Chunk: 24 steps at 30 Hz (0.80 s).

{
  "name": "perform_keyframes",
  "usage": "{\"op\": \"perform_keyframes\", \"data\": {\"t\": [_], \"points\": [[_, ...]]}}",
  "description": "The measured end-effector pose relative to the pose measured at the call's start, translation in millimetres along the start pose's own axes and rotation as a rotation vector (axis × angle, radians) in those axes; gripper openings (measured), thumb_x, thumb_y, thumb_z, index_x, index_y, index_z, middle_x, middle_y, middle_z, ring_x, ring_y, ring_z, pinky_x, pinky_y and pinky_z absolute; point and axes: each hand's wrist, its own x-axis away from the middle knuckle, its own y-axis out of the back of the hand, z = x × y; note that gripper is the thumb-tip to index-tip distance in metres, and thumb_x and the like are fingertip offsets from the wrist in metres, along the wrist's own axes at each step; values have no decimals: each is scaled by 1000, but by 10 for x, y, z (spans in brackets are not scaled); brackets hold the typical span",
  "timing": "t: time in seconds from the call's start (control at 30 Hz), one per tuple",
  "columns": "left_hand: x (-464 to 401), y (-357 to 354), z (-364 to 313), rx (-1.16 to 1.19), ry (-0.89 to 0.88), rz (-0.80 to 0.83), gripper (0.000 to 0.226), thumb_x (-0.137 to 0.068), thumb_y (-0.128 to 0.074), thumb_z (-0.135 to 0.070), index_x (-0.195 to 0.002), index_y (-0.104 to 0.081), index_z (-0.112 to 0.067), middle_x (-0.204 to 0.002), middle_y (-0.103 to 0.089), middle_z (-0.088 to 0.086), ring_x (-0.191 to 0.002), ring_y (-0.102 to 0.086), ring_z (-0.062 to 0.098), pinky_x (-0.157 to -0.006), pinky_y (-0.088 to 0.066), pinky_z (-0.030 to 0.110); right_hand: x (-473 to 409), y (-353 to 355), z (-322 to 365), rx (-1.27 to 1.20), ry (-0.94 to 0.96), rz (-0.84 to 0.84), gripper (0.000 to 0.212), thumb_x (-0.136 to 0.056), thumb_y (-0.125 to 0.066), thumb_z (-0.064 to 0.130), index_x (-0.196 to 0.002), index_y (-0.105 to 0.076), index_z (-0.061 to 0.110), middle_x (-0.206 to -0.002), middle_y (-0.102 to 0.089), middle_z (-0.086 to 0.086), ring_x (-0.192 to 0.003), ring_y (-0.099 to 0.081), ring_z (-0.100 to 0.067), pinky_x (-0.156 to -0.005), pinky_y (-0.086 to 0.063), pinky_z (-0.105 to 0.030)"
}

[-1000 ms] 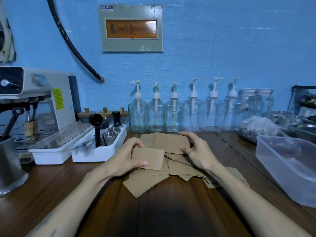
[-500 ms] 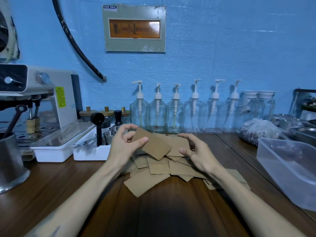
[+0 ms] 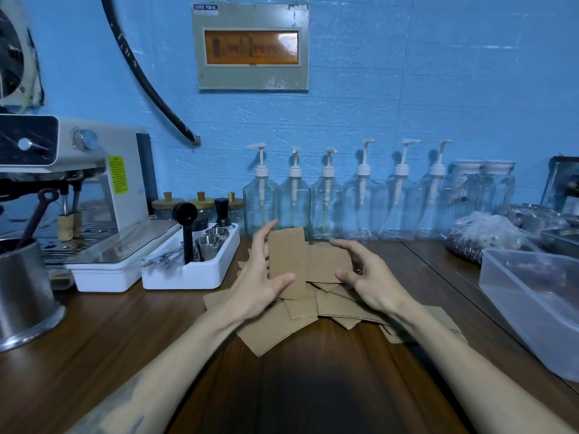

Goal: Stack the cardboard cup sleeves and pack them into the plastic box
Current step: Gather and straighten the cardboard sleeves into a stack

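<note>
A loose pile of flat brown cardboard cup sleeves (image 3: 313, 308) lies spread on the wooden counter in front of me. My left hand (image 3: 260, 277) holds one sleeve (image 3: 286, 261) upright above the pile, thumb at its lower edge and fingers along its left side. My right hand (image 3: 366, 274) grips a second sleeve (image 3: 329, 264) just right of the first, fingers over its top edge and thumb under it. The two sleeves overlap at their inner edges. The clear plastic box (image 3: 532, 308) stands at the right, with no sleeves visible inside.
A white tray of metal cups and a black scoop (image 3: 191, 261) sits left of the pile, an espresso machine (image 3: 78, 189) and steel jug (image 3: 22, 289) farther left. Pump bottles (image 3: 329, 202) line the blue wall. A bag (image 3: 482, 236) lies behind the box.
My left hand has lifted its sleeve off the pile and turned it upright. My right hand has raised another sleeve and brought it against the first.
</note>
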Motion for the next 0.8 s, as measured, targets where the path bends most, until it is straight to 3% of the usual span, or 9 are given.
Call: {"op": "perform_keyframes", "data": {"t": [0.1,0.2,0.27,0.37,0.5,0.6,0.7,0.8], "points": [[30,-51,79,-12,44,97,104,-89,-68,-6,-151,8,-40,-129,-62,-8,-109,-65,11,-97,-52,32,5,10,3,-11,-7,1,56,-91,-65,4,-133,-53,39,-112,-67,-1,-104,-60,-28,-96,-51,-46],[14,9,58,-36,71,36,97,-93,-64,-10,-153,10,-27,-115,-72,-5,-95,-68,12,-90,-50,23,23,10,13,-27,-10,2,57,-91,-63,2,-133,-53,40,-112,-68,-1,-104,-60,-28,-95,-52,-44],[-31,106,-2,44,47,-52,71,-95,-59,-7,-149,-14,-21,-109,-74,0,-98,-69,18,-93,-52,31,24,9,16,-20,0,-3,57,-91,-64,2,-133,-53,40,-112,-68,-6,-106,-60,-29,-97,-51,-42],[-62,215,-76,25,-47,-142,30,-95,-60,-6,-118,-57,-26,-99,-74,-3,-94,-67,10,-85,-52,32,19,7,16,-19,8,1,56,-91,-64,3,-134,-53,37,-114,-63,-21,-106,-57,-36,-97,-48,-51],[-65,197,-25,-186,-120,-77,22,-92,-67,-16,-109,-73,-29,-98,-66,-5,-101,-56,20,-88,-45,37,32,24,29,-5,12,6,55,-90,-66,4,-133,-55,36,-118,-64,-17,-111,-57,-33,-103,-46,-46],[-70,123,26,-293,-106,-10,33,-88,-72,-23,-117,-66,-36,-97,-51,-7,-102,-48,20,-94,-40,40,39,28,54,7,10,17,54,-89,-67,4,-133,-56,34,-119,-65,-12,-111,-58,-29,-103,-46,-39],[-52,1,118,-439,-2,0,75,-79,-80,-33,-139,-35,-35,-115,-37,-5,-115,-40,15,-108,-34,46,55,29,97,-2,16,35,54,-90,-64,0,-133,-56,32,-123,-65,1,-113,-55,-14,-99,-42,-22],[-51,-73,201,-415,67,-33,103,-76,-81,-42,-149,-9,-33,-134,-27,-8,-125,-29,7,-109,-25,38,72,35,130,-35,23,53,54,-92,-58,-5,-136,-55,27,-124,-65,2,-113,-60,-13,-102,-47,-29]]}}
